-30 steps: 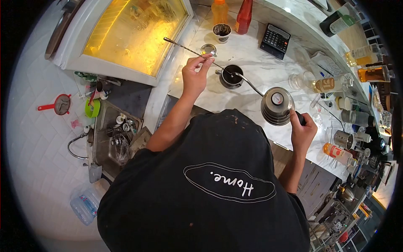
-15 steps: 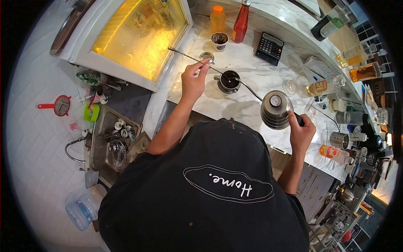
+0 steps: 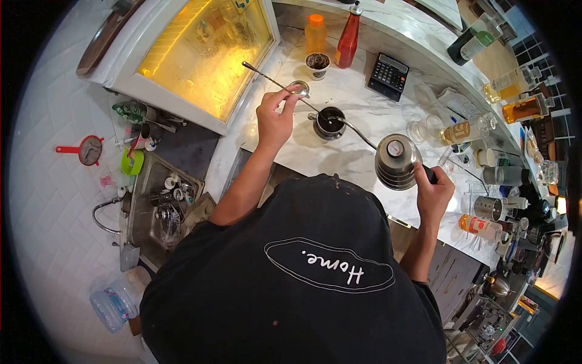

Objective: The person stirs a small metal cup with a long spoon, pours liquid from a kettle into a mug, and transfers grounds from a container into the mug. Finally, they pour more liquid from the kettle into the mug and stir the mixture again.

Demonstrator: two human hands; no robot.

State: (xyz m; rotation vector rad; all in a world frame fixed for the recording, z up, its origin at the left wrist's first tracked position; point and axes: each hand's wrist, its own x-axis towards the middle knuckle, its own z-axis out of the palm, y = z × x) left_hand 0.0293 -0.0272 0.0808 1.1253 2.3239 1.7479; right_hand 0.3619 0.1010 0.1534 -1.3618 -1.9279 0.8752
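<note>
My left hand (image 3: 276,120) is closed, thumb and fingertips pinching a long thin twisted bar spoon (image 3: 260,73). The spoon slants down to the right, its lower end inside a small metal pitcher (image 3: 329,132) with dark contents. A small round metal-rimmed piece (image 3: 300,89) lies on the counter just beyond my fingertips. In my right hand (image 3: 434,193) is the black handle of a steel gooseneck kettle (image 3: 396,166) with a round dial on its lid. The kettle's curved spout reaches left, its tip over the pitcher's opening.
Behind the pitcher stand a paper cup (image 3: 317,67) with dark contents, an orange-capped bottle (image 3: 315,37), a red bottle (image 3: 348,40) and a calculator (image 3: 388,75). Glasses and bottles (image 3: 464,130) crowd the right. A lit display case (image 3: 130,88) and sink (image 3: 140,224) are at left.
The bar spoon has swung in my left hand, its upper end shifting upward relative to the counter. The kettle stays almost in place, its spout still over the pitcher. The view has shifted slightly.
</note>
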